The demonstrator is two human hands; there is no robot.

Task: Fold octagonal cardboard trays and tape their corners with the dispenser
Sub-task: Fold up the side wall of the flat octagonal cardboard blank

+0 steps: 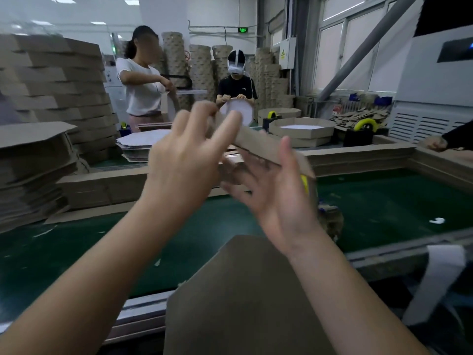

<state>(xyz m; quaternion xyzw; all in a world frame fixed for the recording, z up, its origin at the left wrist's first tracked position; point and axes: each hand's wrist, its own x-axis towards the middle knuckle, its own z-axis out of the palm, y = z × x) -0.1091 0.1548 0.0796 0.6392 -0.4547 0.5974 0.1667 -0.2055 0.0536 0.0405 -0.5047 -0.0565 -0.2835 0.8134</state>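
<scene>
I hold a brown cardboard tray (238,298) tilted up in front of me, its flat base towards the camera. Its far side wall (258,144) is raised between my hands. My left hand (184,162) reaches over that wall with fingers curled on its upper edge. My right hand (279,193) is spread, palm up, fingers straight against the wall's underside. The tape dispenser (329,213) with its yellow wheel stands on the green table, mostly hidden behind my right hand. Both hands are motion-blurred.
Tall stacks of flat cardboard blanks (33,160) stand at the left. A low cardboard barrier (358,155) crosses the green table (384,201). Beyond it are finished trays (302,129), another dispenser (361,131) and two people working. A person's hand (437,144) shows at the right.
</scene>
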